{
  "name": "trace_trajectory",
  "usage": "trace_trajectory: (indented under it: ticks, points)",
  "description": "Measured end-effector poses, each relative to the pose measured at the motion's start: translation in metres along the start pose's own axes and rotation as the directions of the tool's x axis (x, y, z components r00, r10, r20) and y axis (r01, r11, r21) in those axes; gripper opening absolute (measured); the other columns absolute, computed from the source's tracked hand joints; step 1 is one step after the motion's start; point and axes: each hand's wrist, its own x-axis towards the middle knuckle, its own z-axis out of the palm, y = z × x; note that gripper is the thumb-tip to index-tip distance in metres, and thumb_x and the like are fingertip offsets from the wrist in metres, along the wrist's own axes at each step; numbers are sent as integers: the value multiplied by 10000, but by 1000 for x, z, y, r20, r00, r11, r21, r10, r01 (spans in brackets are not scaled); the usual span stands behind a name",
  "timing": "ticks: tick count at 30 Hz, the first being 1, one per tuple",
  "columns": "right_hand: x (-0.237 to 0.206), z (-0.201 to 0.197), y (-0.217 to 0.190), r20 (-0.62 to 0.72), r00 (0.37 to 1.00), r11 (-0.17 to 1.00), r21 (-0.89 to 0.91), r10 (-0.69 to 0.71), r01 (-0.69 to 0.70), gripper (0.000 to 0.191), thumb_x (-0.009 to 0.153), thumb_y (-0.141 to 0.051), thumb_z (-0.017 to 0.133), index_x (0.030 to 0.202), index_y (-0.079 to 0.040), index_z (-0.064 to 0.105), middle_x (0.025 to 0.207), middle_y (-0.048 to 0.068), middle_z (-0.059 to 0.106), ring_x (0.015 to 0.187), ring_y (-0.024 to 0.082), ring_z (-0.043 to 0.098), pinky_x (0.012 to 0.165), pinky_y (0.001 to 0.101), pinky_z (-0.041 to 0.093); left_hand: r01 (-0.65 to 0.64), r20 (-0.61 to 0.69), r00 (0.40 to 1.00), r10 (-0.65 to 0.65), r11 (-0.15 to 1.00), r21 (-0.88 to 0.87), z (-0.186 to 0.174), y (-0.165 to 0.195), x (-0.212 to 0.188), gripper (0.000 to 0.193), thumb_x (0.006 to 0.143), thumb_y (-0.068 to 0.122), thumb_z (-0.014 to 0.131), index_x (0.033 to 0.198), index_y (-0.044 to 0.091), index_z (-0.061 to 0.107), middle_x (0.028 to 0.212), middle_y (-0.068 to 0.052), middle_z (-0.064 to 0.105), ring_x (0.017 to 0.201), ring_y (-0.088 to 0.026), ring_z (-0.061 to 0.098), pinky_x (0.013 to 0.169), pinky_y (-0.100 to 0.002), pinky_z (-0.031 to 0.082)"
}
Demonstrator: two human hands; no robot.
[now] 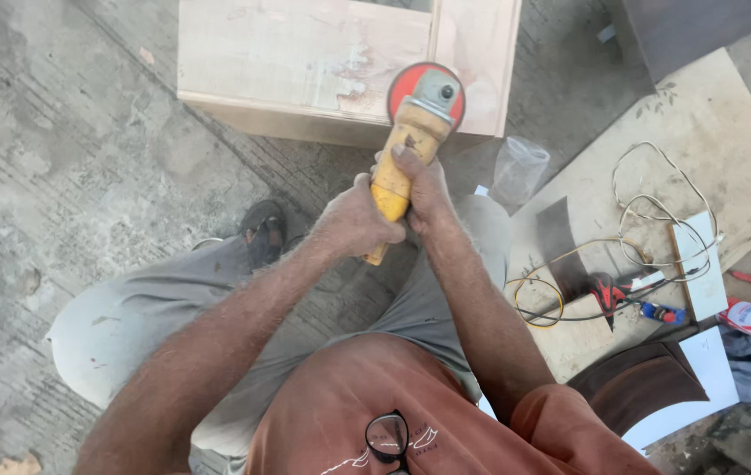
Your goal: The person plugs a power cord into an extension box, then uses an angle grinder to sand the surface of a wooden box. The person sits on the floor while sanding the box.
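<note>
Both hands wrapped tight round the yellow angle grinder (406, 154), left hand (358, 220) low on the rear of the body, right hand (426, 189) higher and nearer the head, fingers closed on the casing. Grinder's long axis runs up and slightly right, away from the person, so the red disc (404, 86) lies beyond the grip, at or just over the near edge of the pale wooden box (305, 62); actual contact probably, but can't tell from this angle. Plywood sheet (692, 141) with loose wires (648, 220) lies well off right, sandalled foot (263, 230) just left of the hands
</note>
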Motion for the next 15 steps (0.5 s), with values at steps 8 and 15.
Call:
trace_trajectory:
  ticks: [8, 15]
  points:
    - [37, 129, 91, 270, 959, 974, -225, 83, -21, 364, 865, -152, 760, 1160, 26, 645, 992, 124, 712, 832, 198, 714, 724, 358, 624, 110, -248, 946, -207, 928, -356, -43, -98, -48, 689, 700, 139, 795, 1299, -39, 506, 1094, -119, 716, 942, -194, 728, 845, -353, 616]
    - [19, 134, 93, 260, 943, 948, -291, 207, -128, 398, 837, -153, 765, 1182, -25, 611, 1012, 79, 712, 888, 173, 723, 777, 345, 633, 154, -283, 920, -271, 914, -375, -27, -107, -61, 675, 690, 186, 790, 1273, -21, 520, 1106, -136, 728, 992, -230, 741, 870, -367, 606]
